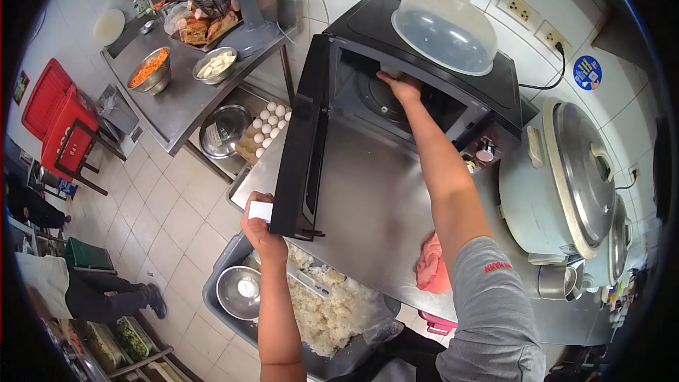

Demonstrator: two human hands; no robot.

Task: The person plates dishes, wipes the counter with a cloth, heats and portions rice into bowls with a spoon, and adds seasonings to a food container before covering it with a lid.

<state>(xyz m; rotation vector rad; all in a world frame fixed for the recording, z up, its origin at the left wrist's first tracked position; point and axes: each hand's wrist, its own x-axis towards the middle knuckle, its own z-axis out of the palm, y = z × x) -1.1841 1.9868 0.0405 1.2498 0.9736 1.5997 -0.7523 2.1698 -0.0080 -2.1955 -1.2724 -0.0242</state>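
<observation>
A black microwave oven (pixel 417 28) stands on the steel table with its door (pixel 300 163) swung wide toward me. My left hand (pixel 264 232) is closed at the door's outer edge, around a white handle-like piece (pixel 260 211). Inside the oven, my right hand (pixel 402 88) reaches to the back and is closed on a pale object (pixel 391 69), mostly hidden by the fingers and the oven's top edge. Below the hand lies the dark round turntable (pixel 378 102). A clear plastic dome cover (pixel 445 32) rests on top of the oven.
Below the table, a grey tub (pixel 212 286) holds cooked rice (pixel 325 311), a metal bowl (pixel 239 293) and a white paddle (pixel 309 281). A pink cloth (pixel 432 265) lies near my right arm. Large cookers (pixel 559 177) stand right. A person's leg (pixel 113 304) shows at left.
</observation>
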